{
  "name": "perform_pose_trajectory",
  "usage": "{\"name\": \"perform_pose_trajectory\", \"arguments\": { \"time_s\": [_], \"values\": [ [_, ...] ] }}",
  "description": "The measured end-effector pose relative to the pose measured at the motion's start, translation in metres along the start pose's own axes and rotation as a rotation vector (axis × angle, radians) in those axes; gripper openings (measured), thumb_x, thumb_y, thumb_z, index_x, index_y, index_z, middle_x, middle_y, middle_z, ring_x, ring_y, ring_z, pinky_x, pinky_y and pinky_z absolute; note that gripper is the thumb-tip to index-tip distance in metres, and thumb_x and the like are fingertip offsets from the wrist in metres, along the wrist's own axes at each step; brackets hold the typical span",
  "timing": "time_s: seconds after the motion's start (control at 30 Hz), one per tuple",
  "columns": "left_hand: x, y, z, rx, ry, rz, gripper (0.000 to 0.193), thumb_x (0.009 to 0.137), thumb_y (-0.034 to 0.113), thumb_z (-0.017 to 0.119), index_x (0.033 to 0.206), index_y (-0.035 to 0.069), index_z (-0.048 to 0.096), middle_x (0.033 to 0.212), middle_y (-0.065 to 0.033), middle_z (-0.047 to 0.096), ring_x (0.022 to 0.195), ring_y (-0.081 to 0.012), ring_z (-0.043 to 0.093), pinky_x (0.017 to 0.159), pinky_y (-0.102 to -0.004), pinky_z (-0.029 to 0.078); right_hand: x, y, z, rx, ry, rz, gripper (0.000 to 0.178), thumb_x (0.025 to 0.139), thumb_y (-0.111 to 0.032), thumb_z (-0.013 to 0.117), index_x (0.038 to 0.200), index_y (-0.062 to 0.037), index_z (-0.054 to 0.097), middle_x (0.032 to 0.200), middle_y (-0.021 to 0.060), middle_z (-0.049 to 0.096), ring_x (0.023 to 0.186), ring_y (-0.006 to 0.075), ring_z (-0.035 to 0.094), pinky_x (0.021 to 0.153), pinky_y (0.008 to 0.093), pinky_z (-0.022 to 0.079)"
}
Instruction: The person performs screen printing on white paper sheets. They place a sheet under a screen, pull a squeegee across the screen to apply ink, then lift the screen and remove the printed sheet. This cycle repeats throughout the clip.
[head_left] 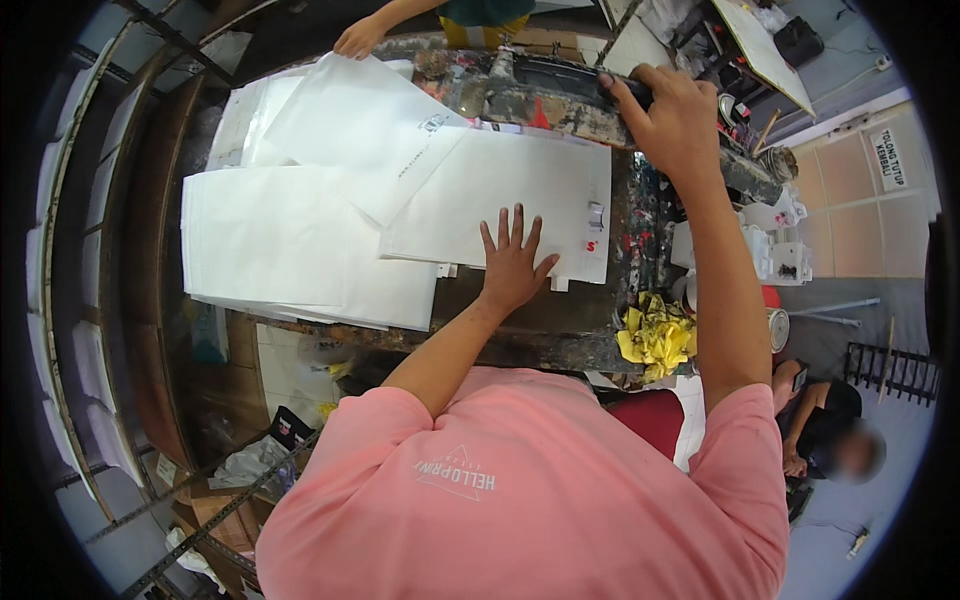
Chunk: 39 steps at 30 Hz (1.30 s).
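Observation:
My left hand [515,262] lies flat with fingers spread on a white sheet [500,185] on the paint-stained table. Small red and grey prints show near that sheet's right end. At the far right my right hand [672,115] is closed round the end of a dark, paint-crusted bar [570,78] along the table's far side. A co-worker's hand [360,38] holds the far corner of another white sheet [350,125], which has dark print and overlaps mine. More white sheets [290,245] lie stacked at the left.
A crumpled yellow wad [657,338] sits at the table's near right corner. Racks with white stacks [95,345] stand at the left. White containers [780,250] stand beyond the table's right side. Another person [825,425] sits at the far right.

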<state>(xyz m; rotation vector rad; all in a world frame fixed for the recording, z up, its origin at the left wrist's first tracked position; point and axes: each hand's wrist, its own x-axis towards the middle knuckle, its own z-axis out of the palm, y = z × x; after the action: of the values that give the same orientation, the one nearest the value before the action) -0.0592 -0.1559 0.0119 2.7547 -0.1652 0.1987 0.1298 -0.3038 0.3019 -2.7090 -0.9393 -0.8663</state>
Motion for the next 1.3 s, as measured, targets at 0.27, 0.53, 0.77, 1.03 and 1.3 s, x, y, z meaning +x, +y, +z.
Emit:
{"name": "perform_pose_trajectory", "arguments": {
  "time_s": [0.27,0.53,0.77,1.03,1.3],
  "values": [
    [-0.043,-0.02,0.014,0.048,-0.195,0.058,0.12,0.087,0.092,0.051,0.17,0.009,0.033,0.176,-0.0308,0.019,0.165,-0.0494,0.012,0.116,-0.0869,-0.002,-0.007,-0.013,-0.01,0.067,-0.017,0.1,0.054,0.098,-0.056,0.069,0.089,-0.0034,0.075,0.089,0.0139,0.072,0.092,0.034,0.068,0.088,0.0482,0.04],
    [0.002,0.025,-0.18,-2.323,0.037,-0.391,0.139,0.089,0.086,0.061,0.17,-0.004,-0.007,0.178,-0.0294,0.009,0.161,-0.0463,0.027,0.132,-0.057,0.026,-0.085,-0.044,0.007,0.02,-0.191,0.105,0.06,0.096,-0.051,0.07,0.131,-0.0016,0.065,0.11,0.0145,0.069,0.104,0.0337,0.062,0.094,0.0507,0.041],
    [-0.059,-0.03,-0.049,-2.159,-0.105,-1.092,0.148,0.085,0.095,0.053,0.167,-0.007,-0.015,0.171,-0.0373,0.019,0.156,-0.0472,0.036,0.126,-0.0521,0.04,-0.219,-0.051,0.102,0.266,-0.469,0.117,0.04,0.086,-0.003,0.064,0.126,-0.008,0.069,0.125,0.0115,0.066,0.118,0.0343,0.06,0.098,0.0498,0.047],
    [-0.045,-0.035,-0.027,-1.934,-0.132,-1.367,0.151,0.085,0.098,0.048,0.164,-0.009,-0.024,0.168,-0.0393,0.02,0.153,-0.0462,0.041,0.125,-0.0507,0.041,-0.255,-0.067,0.15,0.229,-0.538,0.141,0.041,0.089,-0.008,0.066,0.131,-0.0096,0.067,0.128,0.0075,0.068,0.122,0.029,0.061,0.103,0.0496,0.042],
    [-0.045,-0.037,-0.028,-1.844,-0.186,-1.356,0.145,0.088,0.096,0.046,0.165,-0.01,-0.015,0.16,-0.037,0.037,0.146,-0.0428,0.049,0.123,-0.0484,0.044,-0.124,0.019,0.275,0.096,-0.362,0.194,0.033,0.093,-0.006,0.063,0.125,-0.013,0.067,0.122,0.0052,0.07,0.117,0.0293,0.065,0.105,0.0588,0.041]
  ]
}}
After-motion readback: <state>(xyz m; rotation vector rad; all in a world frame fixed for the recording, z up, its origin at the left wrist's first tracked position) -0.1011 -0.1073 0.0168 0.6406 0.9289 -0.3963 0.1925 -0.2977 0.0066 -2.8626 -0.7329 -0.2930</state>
